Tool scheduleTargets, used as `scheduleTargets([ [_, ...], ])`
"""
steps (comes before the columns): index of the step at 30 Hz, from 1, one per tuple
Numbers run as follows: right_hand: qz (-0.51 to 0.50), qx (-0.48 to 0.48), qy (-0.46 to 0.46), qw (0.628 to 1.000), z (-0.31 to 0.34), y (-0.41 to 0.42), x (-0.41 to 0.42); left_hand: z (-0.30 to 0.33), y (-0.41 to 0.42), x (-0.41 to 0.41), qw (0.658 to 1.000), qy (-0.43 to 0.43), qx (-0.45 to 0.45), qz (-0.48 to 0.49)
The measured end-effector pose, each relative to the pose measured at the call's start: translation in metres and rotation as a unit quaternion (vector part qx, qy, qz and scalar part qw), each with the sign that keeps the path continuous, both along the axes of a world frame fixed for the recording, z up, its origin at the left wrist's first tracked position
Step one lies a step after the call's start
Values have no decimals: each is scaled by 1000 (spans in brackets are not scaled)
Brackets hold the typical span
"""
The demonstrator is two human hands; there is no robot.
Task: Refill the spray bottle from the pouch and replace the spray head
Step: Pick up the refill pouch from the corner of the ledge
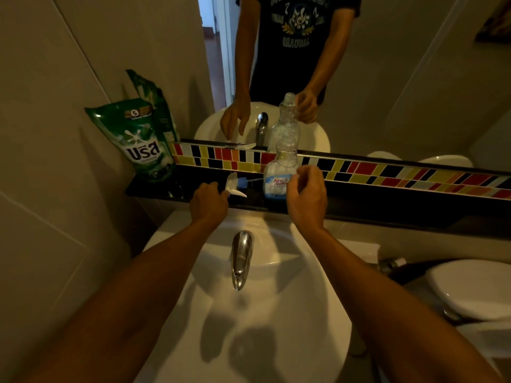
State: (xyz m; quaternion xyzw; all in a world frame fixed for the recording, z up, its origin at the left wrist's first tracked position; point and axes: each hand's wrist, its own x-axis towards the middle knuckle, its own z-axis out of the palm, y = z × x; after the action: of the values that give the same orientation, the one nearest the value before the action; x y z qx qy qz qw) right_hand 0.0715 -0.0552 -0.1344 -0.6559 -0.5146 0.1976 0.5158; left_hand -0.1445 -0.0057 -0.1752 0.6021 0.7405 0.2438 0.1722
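Spray bottle (278, 176), clear plastic with a blue-and-white label, stands headless on the dark ledge (387, 208) just left of my right hand (305, 196). That hand's fingers curl by the bottle's shoulder, and I cannot tell whether they grip it. My left hand (208, 201) is relaxed, fingertips touching the white spray head (235, 185), blue-collared, lying flat. Beyond it to the left leans the green refill pouch (143, 139). Pouring comes next, I judge: steady the bottle, aim into the narrow neck, tip slowly.

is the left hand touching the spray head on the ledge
Cannot tell. In the head view the left hand has fingertips overlapping the white trigger of the spray head, but the angle does not show contact or a gap.
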Motion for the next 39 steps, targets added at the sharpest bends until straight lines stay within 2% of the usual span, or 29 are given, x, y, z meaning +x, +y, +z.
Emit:
scheduleTargets([
  [7,129,-25,-42,990,1,-3,-44,31,-24,-50,999,1,7,36],
  [13,215,-73,-16,974,22,15,-101,68,-43,-108,996,-30,45,73],
  [18,279,-85,-9,956,43,37,-148,90,-40,-149,992,-77,74,65],
  [25,283,-127,-1,951,55,77,-198,109,-12,-182,981,-155,71,94],
  [33,302,-167,24,938,46,126,-241,95,35,-203,965,-238,44,101],
  [39,314,-173,47,932,30,161,-267,77,63,-207,961,-236,49,133],
])
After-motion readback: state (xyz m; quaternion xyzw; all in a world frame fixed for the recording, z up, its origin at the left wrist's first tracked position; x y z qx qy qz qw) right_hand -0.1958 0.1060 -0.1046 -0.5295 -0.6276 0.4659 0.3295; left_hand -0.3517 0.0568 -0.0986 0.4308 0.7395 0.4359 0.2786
